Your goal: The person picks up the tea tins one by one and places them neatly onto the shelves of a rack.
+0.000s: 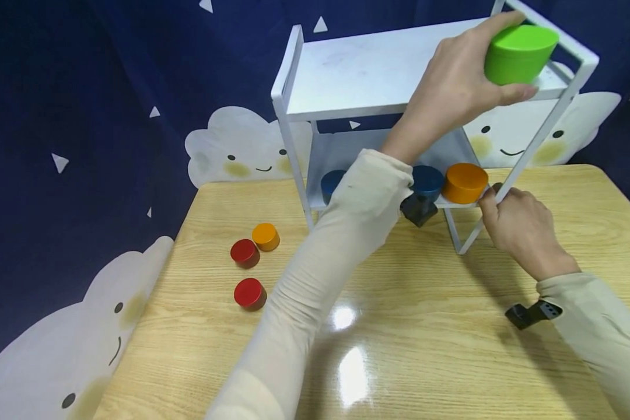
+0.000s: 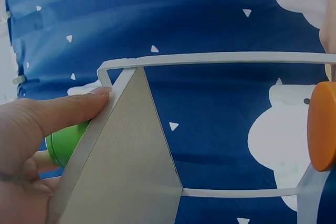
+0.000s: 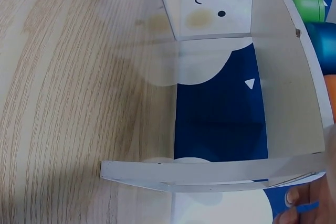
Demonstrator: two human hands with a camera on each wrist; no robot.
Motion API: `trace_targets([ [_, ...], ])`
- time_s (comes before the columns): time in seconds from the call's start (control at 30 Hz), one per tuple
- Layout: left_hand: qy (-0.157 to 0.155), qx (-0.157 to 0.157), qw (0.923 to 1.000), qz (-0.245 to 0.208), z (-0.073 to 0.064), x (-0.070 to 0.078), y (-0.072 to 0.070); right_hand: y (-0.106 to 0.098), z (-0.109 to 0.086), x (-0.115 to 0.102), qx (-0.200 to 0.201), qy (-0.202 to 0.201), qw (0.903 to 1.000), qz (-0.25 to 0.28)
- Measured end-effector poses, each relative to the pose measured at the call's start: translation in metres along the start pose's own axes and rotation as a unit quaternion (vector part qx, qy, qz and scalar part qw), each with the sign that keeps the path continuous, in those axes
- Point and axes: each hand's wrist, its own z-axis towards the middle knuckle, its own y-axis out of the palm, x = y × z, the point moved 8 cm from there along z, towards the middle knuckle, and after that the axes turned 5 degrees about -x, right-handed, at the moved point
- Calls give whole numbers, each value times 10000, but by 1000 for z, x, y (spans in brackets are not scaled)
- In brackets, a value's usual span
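Note:
My left hand (image 1: 459,73) grips a bright green round container (image 1: 520,55) at the right end of the white rack's top shelf (image 1: 362,73). In the left wrist view, the thumb lies along the shelf edge and hides part of the green container (image 2: 65,142). Lower down, my right hand (image 1: 522,227) holds the rack's right side at the lower shelf, close beside an orange container (image 1: 465,184). Its fingers (image 3: 299,195) show only partly in the right wrist view. Left of the orange one stands a blue container (image 1: 427,181), partly covered by my left arm.
Another blue container (image 1: 332,184) stands at the lower shelf's left end. The right wrist view shows a second green container (image 3: 306,2) in that row. Two small red discs (image 1: 245,254) and a small orange disc (image 1: 265,236) lie on the wooden table (image 1: 425,326), left of the rack.

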Motion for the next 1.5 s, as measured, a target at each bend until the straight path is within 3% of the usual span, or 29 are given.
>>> trace_targets([
  [0.93, -73, 170, 9996, -230, -1, -2, -2, -3, -2, 0, 175, -115, 9997, -149],
  [1.1, 44, 193, 9995, -245, -1, -1, 0, -3, -2, 1, 119, -97, 9998, -134],
  [1.27, 41, 233, 9995, -186, -2, -2, 0, -2, -1, 2, 109, -73, 9999, -90],
  [1.5, -238, 381, 9988, 218, -12, -6, -2, 4, 2, 4, -123, 36, 9999, -54],
])
